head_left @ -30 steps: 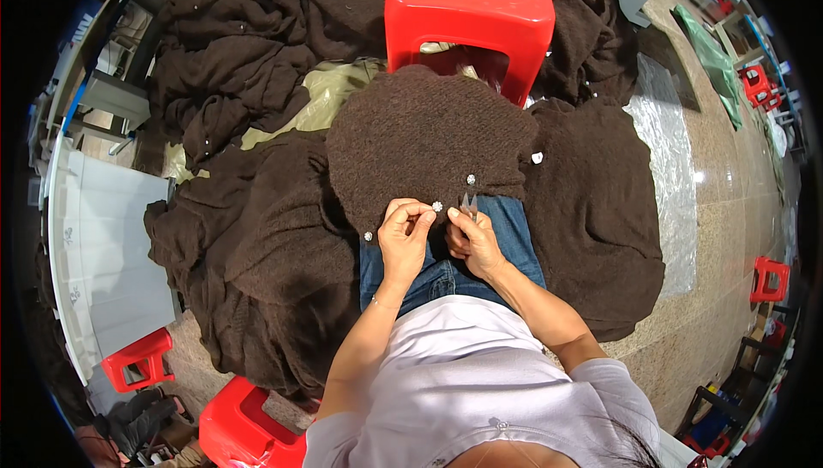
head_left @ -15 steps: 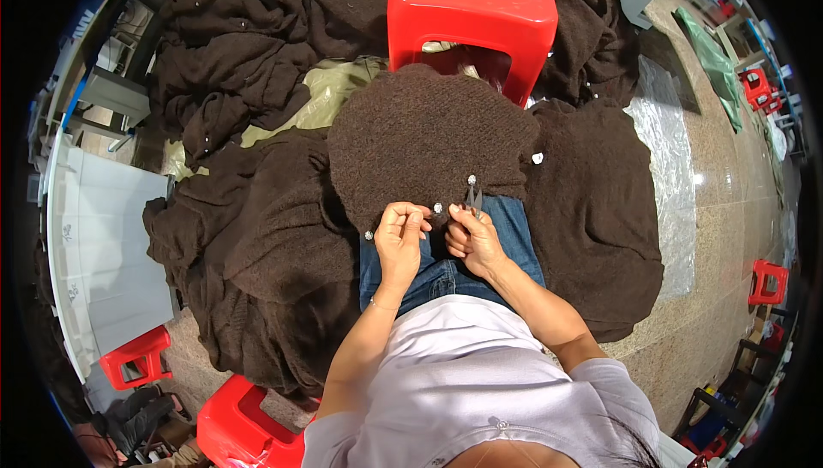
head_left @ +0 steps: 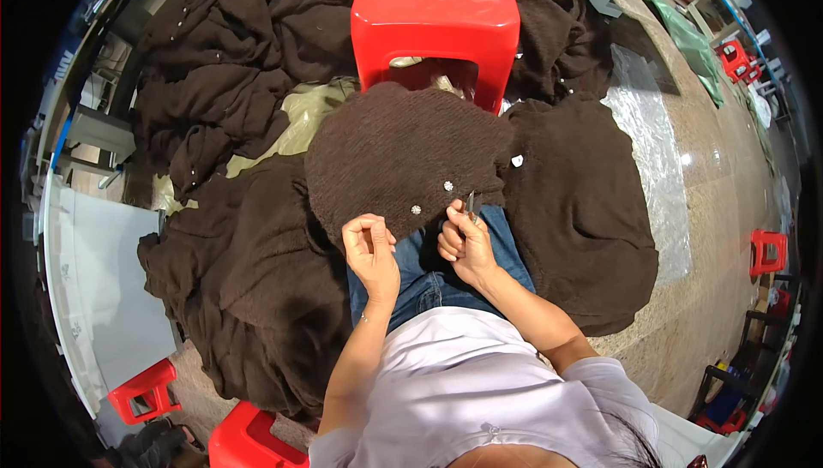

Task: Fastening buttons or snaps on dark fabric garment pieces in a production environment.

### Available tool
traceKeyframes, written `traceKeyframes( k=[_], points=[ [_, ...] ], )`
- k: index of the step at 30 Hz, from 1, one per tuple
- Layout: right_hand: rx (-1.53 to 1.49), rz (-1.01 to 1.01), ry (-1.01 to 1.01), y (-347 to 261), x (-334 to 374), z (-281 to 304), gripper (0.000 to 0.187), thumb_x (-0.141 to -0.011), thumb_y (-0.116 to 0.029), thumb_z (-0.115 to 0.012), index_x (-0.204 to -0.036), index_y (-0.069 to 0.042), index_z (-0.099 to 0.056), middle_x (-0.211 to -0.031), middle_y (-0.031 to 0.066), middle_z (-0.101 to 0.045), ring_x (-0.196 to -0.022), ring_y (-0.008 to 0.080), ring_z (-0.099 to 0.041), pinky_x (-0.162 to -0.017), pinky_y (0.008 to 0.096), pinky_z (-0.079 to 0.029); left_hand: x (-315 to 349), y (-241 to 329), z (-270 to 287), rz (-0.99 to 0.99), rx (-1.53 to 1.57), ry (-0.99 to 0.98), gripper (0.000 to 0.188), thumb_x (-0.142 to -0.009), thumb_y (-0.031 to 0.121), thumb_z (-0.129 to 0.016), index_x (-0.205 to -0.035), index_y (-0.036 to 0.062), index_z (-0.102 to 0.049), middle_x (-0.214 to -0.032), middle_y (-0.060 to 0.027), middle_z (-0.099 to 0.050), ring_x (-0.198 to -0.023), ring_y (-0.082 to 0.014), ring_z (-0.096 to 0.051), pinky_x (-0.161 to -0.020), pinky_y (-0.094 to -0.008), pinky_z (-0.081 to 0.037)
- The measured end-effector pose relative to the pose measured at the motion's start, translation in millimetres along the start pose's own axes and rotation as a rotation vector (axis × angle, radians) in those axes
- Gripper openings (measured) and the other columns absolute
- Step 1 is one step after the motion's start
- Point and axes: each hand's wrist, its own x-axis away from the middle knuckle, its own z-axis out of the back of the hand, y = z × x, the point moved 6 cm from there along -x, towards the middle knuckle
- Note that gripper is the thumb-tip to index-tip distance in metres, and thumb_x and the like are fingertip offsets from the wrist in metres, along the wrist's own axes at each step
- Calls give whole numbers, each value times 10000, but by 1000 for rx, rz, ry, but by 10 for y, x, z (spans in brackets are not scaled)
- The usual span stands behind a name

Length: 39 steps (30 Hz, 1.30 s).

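Observation:
A dark brown knit garment (head_left: 403, 138) lies spread over my lap, on the blue jeans (head_left: 420, 267). Two sparkly round buttons show near its lower edge: one button (head_left: 416, 210) between my hands, another button (head_left: 448, 186) further up and right. At the garment's lower left edge, my left hand (head_left: 371, 254) is closed, thumb against curled fingers; what it pinches, if anything, is hidden. My right hand (head_left: 465, 245) grips small scissors (head_left: 471, 204), blades pointing up and away from me, just beside the garment's lower right edge.
Brown knit piles lie left (head_left: 266, 245), right (head_left: 583, 219) and far ahead (head_left: 214, 48). A red plastic stool (head_left: 433, 18) stands beyond my lap. Clear plastic sheeting (head_left: 651, 151) covers floor on the right. A white panel (head_left: 111, 279) stands left; another red stool (head_left: 249, 438) is behind-left.
My left hand has moved left, away from the middle button, toward the garment's left edge. My right hand still grips the scissors, slightly lower. The view has shifted a little rightward.

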Motion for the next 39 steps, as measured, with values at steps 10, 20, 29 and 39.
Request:
traceKeyframes(
  k=[10,20,29,39],
  points=[
    [7,24,41,12,60,35,67,-970,-151,-548,-1019,-193,-570,-497,-55,-331,-379,68,-279,-369,241,-234,-236,225,-847,-355,-549,-509,295,-835,-26,-651,-1115,62,-670,-1095,-100,-554,-919,-215,-573,-757,-305,-491],
    [136,50,82,-115,234,16,351,-1014,-341,-465,-1232,-80,-552,-507,-63,-316,-382,46,-246,-369,224,-202,-356,-68,-786,-172,-453,-357,22,-878,5,-655,-891,-12,-659,-839,-73,-659,-715,-129,-639,-638,-259,-524],
    [461,42,152,-189,110,-22,462,-1000,-481,-473,-772,-93,-573,-515,-82,-349,-404,22,-237,-370,222,-163,-244,-269,-647,75,-127,-308,57,-963,21,-557,-971,-23,-592,-969,-114,-682,-805,-140,-666,-713,-268,-568],
    [436,76,187,-209,52,-4,459,-1002,-457,-486,-726,-99,-558,-479,-79,-346,-370,31,-251,-352,234,-157,-169,-276,-662,77,-145,-368,57,-983,34,-527,-984,-16,-557,-1040,-142,-660,-879,-165,-663,-763,-280,-563]
  ],
)
